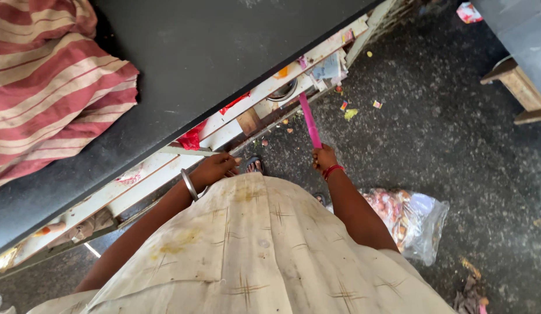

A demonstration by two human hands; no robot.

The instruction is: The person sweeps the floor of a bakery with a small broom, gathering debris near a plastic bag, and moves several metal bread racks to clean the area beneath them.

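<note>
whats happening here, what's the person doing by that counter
A person stands beside a dark counter, looking down. The right hand holds a pink stick-like handle angled toward the littered floor under the counter's edge. The left hand rests near the white shelf frame. A clear plastic bag lies by their side.

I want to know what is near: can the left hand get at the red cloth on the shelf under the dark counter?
Probably yes. The left hand rests by the white shelf edge, and the red cloth lies just beyond it with nothing between. The right hand holds a pink stick.
</note>
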